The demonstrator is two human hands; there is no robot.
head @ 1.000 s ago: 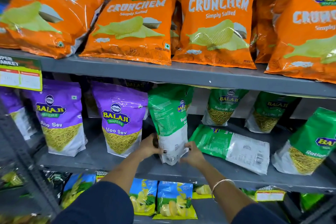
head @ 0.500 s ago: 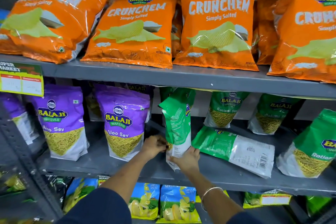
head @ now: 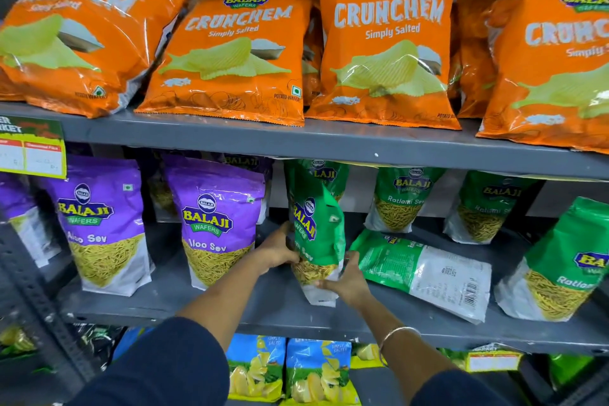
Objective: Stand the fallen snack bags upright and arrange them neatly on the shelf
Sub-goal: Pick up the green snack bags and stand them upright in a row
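I see both hands on one shiny green snack bag with a clear window of yellow sev, in the middle of the grey metal middle shelf. My left hand presses on the left side of the green bag. My right hand grips its white bottom corner on the right side. So the two hands are closed on this bag, one on each side. The bag stands up tall, turned a bit so its front faces left, and its bottom touches the shelf.

Just to the right of it, a flat green and white snack bag lying on its back shows its barcode. It is still fallen down. My right hand is very close to its left end. Far behind it stand two more green sev bags, up near the back wall. Another big green bag stands at the right edge.

To the left stand two purple Aloo Sev bags, both upright and facing me.

On the top shelf, a row of puffy orange chip bags leans back. A thin silver bangle sits on my right wrist. Blue and yellow chip bags sit on the shelf below.
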